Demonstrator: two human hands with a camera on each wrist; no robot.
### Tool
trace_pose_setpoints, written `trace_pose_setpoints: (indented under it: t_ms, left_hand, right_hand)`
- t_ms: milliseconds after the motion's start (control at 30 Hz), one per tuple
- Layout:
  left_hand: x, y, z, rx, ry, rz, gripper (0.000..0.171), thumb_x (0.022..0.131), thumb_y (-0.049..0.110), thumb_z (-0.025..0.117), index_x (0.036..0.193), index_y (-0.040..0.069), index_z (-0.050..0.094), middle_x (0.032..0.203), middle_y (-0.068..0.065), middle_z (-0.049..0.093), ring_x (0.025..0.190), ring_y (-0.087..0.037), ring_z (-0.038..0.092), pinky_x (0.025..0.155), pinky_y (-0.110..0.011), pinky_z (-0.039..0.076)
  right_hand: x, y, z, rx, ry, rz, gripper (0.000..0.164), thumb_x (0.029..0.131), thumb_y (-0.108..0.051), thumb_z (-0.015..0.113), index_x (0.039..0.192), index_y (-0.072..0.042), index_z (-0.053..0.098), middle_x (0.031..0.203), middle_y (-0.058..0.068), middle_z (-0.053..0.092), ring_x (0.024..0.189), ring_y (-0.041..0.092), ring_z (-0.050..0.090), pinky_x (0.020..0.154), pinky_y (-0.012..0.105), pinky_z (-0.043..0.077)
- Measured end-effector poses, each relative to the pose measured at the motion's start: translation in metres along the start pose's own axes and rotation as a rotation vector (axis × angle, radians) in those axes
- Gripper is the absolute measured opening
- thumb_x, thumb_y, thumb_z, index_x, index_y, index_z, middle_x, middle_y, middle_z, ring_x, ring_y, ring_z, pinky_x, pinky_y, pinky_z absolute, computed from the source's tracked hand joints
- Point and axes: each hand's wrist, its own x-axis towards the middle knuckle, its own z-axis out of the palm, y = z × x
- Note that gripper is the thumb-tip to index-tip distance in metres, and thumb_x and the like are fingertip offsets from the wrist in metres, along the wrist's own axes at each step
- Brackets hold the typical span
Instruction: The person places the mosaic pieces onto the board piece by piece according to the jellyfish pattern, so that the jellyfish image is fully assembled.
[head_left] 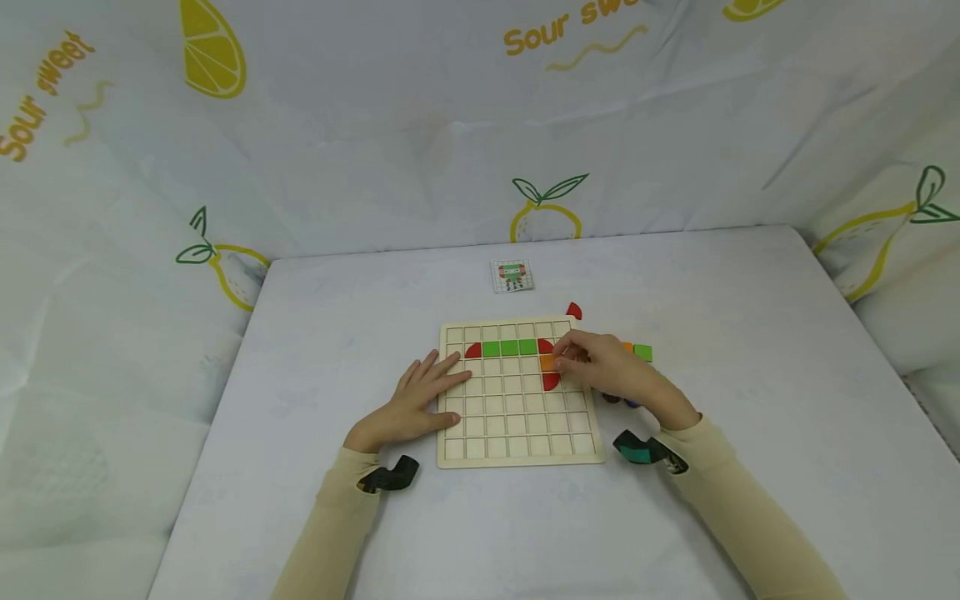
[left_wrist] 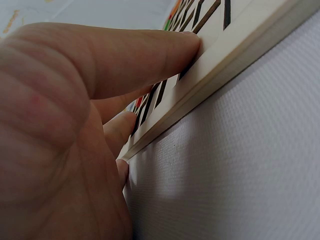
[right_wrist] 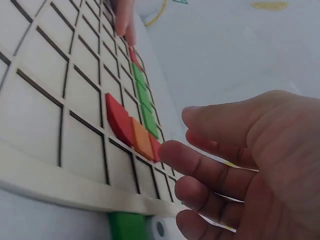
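A pale wooden grid board (head_left: 517, 462) lies flat on the table. In its upper part sit a red curved piece (head_left: 473, 351), a row of green squares (head_left: 510, 347) and another red curved piece (head_left: 545, 345). Below that last one are an orange square (head_left: 548, 362) and a further red curved piece (head_left: 551, 381). My left hand (head_left: 416, 404) rests with spread fingers on the board's left edge, its thumb (left_wrist: 165, 57) touching the frame. Over the right side hovers my right hand (head_left: 611, 367), fingers loosely bent; the right wrist view shows nothing between thumb and fingertips.
Behind the board lies a small pattern card (head_left: 512, 275). A loose red piece (head_left: 574, 310) is at the board's far right corner. Right of the board, partly hidden by my right hand, are a green square (head_left: 642, 352), an orange piece (head_left: 627, 347) and dark pieces (head_left: 611, 397).
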Motion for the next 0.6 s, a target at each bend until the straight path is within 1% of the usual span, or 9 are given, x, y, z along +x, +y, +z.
trace_pose_setpoints:
  t_ms: [67, 133, 200, 300, 367, 467, 600]
  left_hand:
    - [0.000, -0.001, 0.000, -0.001, 0.001, -0.001, 0.068, 0.094, 0.024, 0.069, 0.156, 0.015, 0.041, 0.172, -0.008, 0.014, 0.159, -0.037, -0.005, 0.126, -0.058, -0.007]
    - [0.000, -0.001, 0.000, 0.001, 0.001, -0.003, 0.068, 0.094, 0.023, 0.068, 0.156, 0.015, 0.041, 0.172, -0.008, 0.014, 0.159, -0.037, -0.005, 0.126, -0.058, -0.007]
    - [0.000, -0.001, 0.000, 0.004, -0.003, -0.007, 0.069, 0.094, 0.023, 0.068, 0.156, 0.015, 0.041, 0.172, -0.007, 0.014, 0.159, -0.036, -0.006, 0.127, -0.058, -0.007]
    - [0.000, -0.001, 0.001, 0.006, -0.005, -0.013, 0.069, 0.093, 0.023, 0.069, 0.156, 0.016, 0.041, 0.172, -0.007, 0.013, 0.159, -0.036, -0.006, 0.126, -0.058, -0.007]
    - [0.000, -0.001, 0.001, 0.006, -0.009, -0.024, 0.070, 0.093, 0.024, 0.069, 0.157, 0.017, 0.040, 0.173, -0.005, 0.012, 0.160, -0.035, -0.007, 0.127, -0.057, -0.008]
    - [0.001, -0.001, 0.001, 0.001, -0.010, -0.035, 0.070, 0.093, 0.024, 0.069, 0.157, 0.019, 0.040, 0.173, -0.003, 0.012, 0.160, -0.033, -0.008, 0.127, -0.055, -0.009]
    - [0.001, 0.000, 0.002, -0.005, -0.011, -0.045, 0.070, 0.093, 0.024, 0.069, 0.157, 0.019, 0.040, 0.173, -0.002, 0.012, 0.160, -0.032, -0.009, 0.127, -0.054, -0.009]
  right_hand:
    - [-0.003, 0.001, -0.010, -0.008, 0.033, 0.010, 0.018, 0.101, -0.021, 0.063, 0.112, -0.008, 0.067, 0.094, 0.004, 0.068, 0.085, 0.017, 0.057, 0.070, 0.026, 0.049]
    - [-0.005, 0.003, -0.020, -0.030, 0.060, 0.044, 0.019, 0.101, -0.021, 0.061, 0.113, -0.006, 0.068, 0.094, 0.006, 0.067, 0.084, 0.019, 0.055, 0.067, 0.026, 0.047]
    - [-0.009, 0.006, -0.030, -0.050, 0.070, 0.093, 0.021, 0.102, -0.021, 0.061, 0.113, -0.005, 0.069, 0.093, 0.009, 0.065, 0.082, 0.021, 0.053, 0.063, 0.026, 0.047]
    - [-0.012, 0.011, -0.042, -0.104, 0.072, 0.148, 0.025, 0.102, -0.021, 0.060, 0.115, -0.003, 0.070, 0.098, 0.013, 0.065, 0.084, 0.023, 0.054, 0.063, 0.027, 0.049]
    - [-0.014, 0.016, -0.048, -0.150, 0.071, 0.181, 0.027, 0.101, -0.019, 0.059, 0.117, -0.001, 0.070, 0.103, 0.015, 0.066, 0.087, 0.026, 0.056, 0.065, 0.030, 0.052]
    - [-0.015, 0.023, -0.052, -0.221, 0.072, 0.217, 0.028, 0.100, -0.017, 0.059, 0.119, 0.000, 0.070, 0.112, 0.019, 0.068, 0.094, 0.029, 0.058, 0.073, 0.038, 0.056]
    - [-0.015, 0.029, -0.052, -0.281, 0.058, 0.242, 0.030, 0.100, -0.017, 0.059, 0.120, 0.001, 0.070, 0.118, 0.021, 0.067, 0.106, 0.035, 0.057, 0.086, 0.051, 0.055]
